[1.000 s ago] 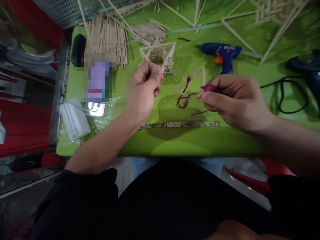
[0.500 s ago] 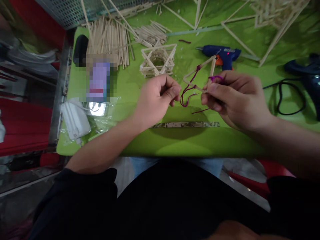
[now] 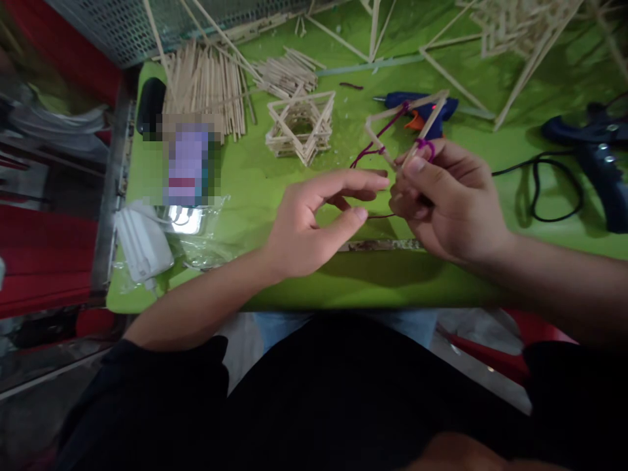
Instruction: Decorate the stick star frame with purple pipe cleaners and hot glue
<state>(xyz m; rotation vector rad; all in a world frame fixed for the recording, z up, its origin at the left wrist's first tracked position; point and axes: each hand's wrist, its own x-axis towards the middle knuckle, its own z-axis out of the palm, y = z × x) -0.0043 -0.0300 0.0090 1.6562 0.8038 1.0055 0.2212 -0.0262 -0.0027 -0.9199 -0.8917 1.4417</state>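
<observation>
My right hand [image 3: 449, 199] pinches a small wooden stick frame [image 3: 377, 140] at its lower right corner. Purple thread [image 3: 363, 154] is tied round the frame at several places, and part of it trails down behind my left hand [image 3: 314, 216]. That hand is just left of my right one, thumb and fingers apart, with nothing visible between them. Beyond the frame, partly covered by it, a blue glue gun [image 3: 392, 99] with an orange trigger lies on the green table [image 3: 314, 288].
A star-shaped stick structure [image 3: 307, 134] stands behind my left hand. Stick piles [image 3: 206, 88], a phone [image 3: 186, 163] and a white power adapter [image 3: 142, 242] lie left. Larger stick frames [image 3: 532, 59] are at the back right; a dark tool [image 3: 601, 160] and black cable [image 3: 534, 190] lie right.
My left hand has moved slightly nearer to my right hand, and its fingers have opened. The stick frame has tilted and risen a little in my right hand. The whole view has shifted slightly.
</observation>
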